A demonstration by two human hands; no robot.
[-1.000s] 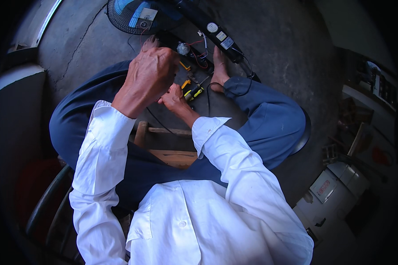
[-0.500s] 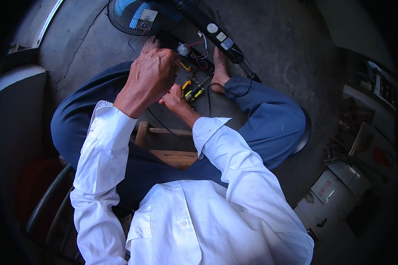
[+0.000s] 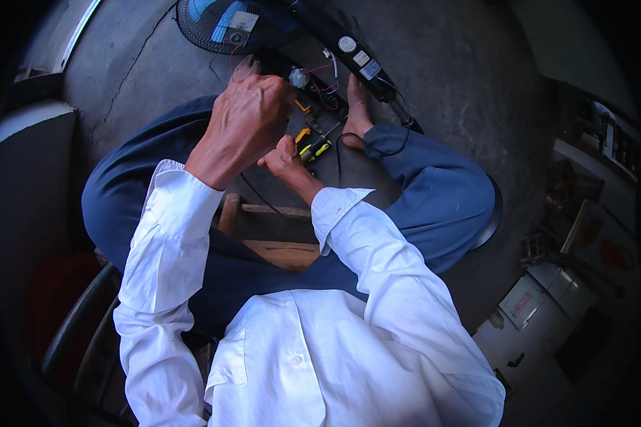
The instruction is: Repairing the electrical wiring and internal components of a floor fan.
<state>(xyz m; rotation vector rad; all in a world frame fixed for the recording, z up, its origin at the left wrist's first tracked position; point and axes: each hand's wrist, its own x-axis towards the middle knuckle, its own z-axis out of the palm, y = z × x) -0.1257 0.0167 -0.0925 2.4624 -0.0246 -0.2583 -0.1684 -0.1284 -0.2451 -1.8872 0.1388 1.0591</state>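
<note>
My left hand [image 3: 249, 119] is raised in front of me, its fingers curled closed with the back of the hand toward me. Just below and to its right, my right hand [image 3: 286, 161] is also closed, thumb against the fingers. Whatever they grip is hidden behind the left hand. A thin black cord [image 3: 258, 197] runs down from beneath the hands and loops to the right. Beyond the right hand, yellow-and-black handled tools [image 3: 315, 150] lie on the floor. Farther off is an opened black housing [image 3: 322, 96] with a small motor-like part [image 3: 299, 77] and red and white wires.
A fan with blue blades [image 3: 221, 28] lies at the far side, near a long black column [image 3: 349, 50] slanting between my feet. A wooden stool [image 3: 281, 254] shows between my legs. White boxes [image 3: 541, 306] stand at the right, and a low wall [image 3: 32, 171] at the left.
The view has shifted slightly, so the fan, column and tools sit a little lower and to the right. Both hands stay closed in almost the same place.
</note>
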